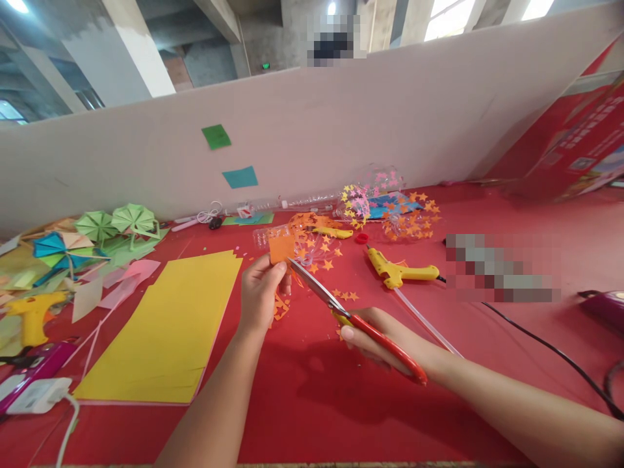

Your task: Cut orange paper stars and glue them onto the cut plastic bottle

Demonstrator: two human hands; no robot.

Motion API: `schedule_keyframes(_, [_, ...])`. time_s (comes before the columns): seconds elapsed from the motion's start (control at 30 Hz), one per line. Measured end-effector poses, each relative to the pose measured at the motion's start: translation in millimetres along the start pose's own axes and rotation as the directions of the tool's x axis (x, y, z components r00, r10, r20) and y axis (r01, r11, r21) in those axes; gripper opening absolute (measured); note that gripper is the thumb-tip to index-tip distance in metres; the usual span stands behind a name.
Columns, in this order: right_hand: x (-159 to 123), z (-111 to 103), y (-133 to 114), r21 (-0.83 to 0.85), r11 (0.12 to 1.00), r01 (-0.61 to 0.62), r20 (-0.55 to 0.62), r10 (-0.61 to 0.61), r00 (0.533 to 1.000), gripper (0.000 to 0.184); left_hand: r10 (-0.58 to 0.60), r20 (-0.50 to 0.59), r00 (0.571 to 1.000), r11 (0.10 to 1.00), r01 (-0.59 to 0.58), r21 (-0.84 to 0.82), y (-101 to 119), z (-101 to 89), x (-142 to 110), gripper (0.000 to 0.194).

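Observation:
My left hand [260,289] pinches a small piece of orange paper [281,247] between thumb and fingers, holding it up above the table. My right hand [375,335] grips a pair of scissors [348,312] with red handles. The scissor blades look nearly closed, and their tips are at the lower right edge of the orange paper. Beneath and beyond my hands lie loose orange paper stars [346,295] and orange scraps [281,307]. A clear plastic piece [312,250] with orange stars on it sits just behind the paper.
A stack of yellow paper [160,331] lies left of my left arm. A yellow glue gun [400,270] with a trailing cord rests to the right; another glue gun [34,315] lies far left. Folded paper umbrellas [132,218] stand at the back left. A white partition [302,136] borders the red table.

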State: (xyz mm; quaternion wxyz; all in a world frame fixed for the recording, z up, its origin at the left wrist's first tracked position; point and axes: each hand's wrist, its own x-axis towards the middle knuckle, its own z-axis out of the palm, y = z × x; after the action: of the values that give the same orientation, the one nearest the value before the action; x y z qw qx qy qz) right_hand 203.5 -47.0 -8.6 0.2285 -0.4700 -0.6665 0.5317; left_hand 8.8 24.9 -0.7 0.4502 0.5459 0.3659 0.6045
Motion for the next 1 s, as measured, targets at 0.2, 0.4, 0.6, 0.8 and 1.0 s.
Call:
schedule_keyframes(0.2, [-1.3,-1.1,-1.6,0.003,1.0,-0.024,0.018,0.024,1.0,0.064,0.004,0.006,1.0,1.0,-0.004,-0.021,-0.4,-0.2,0.8,0.015])
schedule_keyframes(0.4, [-1.0,-3.8,1.8,0.007,1.0,0.004,0.047,-0.005,0.999,0.062,-0.002,0.004,1.0,0.999,0.003,-0.04,-2.7,-1.1,0.9,0.015])
schedule_keyframes(0.6, [-1.2,-4.7,1.9,-0.002,1.0,0.009,0.051,-0.009,0.999,0.061,-0.002,0.004,1.0,0.999,0.002,-0.054,-4.0,-1.1,2.3,0.015])
schedule_keyframes(0.8, [-1.7,-3.0,-2.3,0.027,0.997,-0.066,0.029,0.066,0.997,0.065,-0.009,0.015,1.0,0.999,0.01,-0.052,-3.4,-2.3,2.5,0.014])
schedule_keyframes(1.0, [0.0,-4.3,-0.9,0.048,0.996,-0.074,0.03,0.073,0.997,0.061,-0.018,0.017,1.0,0.997,0.019,-0.069,-2.2,-2.9,1.7,0.013])
